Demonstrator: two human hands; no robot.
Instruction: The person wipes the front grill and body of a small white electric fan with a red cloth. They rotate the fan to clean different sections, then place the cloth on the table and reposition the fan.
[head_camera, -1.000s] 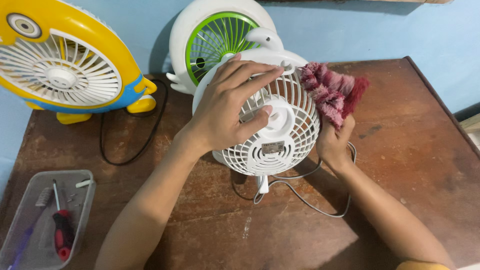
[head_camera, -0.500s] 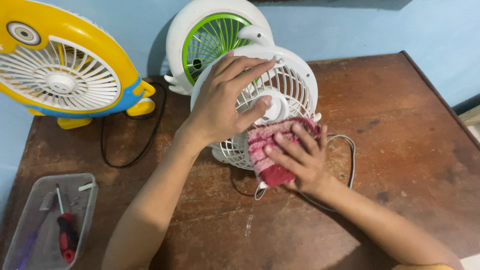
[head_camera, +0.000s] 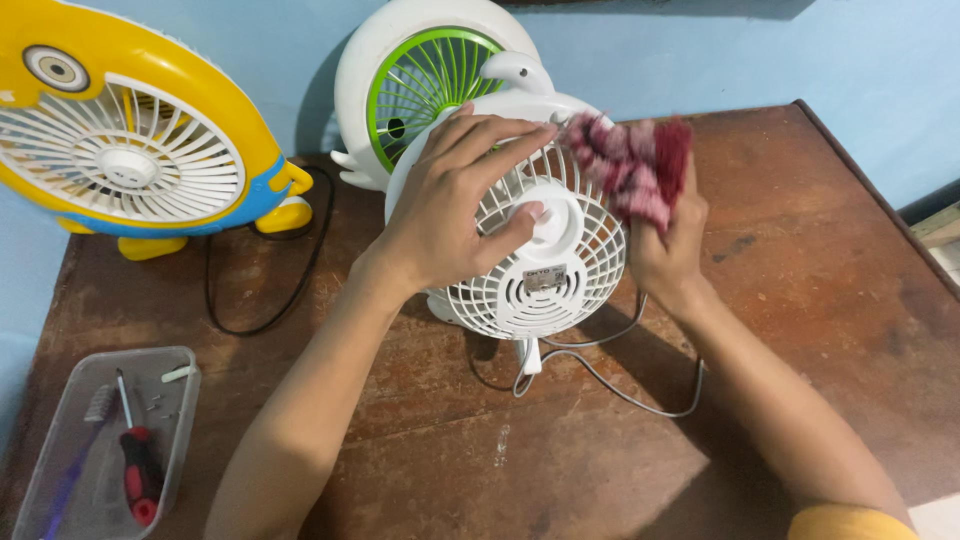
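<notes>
A small white desk fan (head_camera: 540, 275) stands in the middle of the brown wooden table (head_camera: 820, 300), its rear grille facing me. My left hand (head_camera: 450, 215) is spread over the grille's upper left and holds the fan steady, thumb near the round hub. My right hand (head_camera: 668, 250) grips a red and pink fluffy cloth (head_camera: 632, 165) and presses it against the fan's upper right rim. The fan's white cord (head_camera: 620, 385) loops across the table below it.
A white and green fan (head_camera: 420, 70) stands behind, against the blue wall. A yellow and blue fan (head_camera: 120, 140) with a black cord (head_camera: 255, 305) sits at the back left. A clear plastic tray (head_camera: 60, 500) at the front left holds a red-handled screwdriver (head_camera: 138, 470) and small parts.
My right hand has swept the cloth from the fan's lower grille up to its upper right rim. My left hand has stayed on the grille.
</notes>
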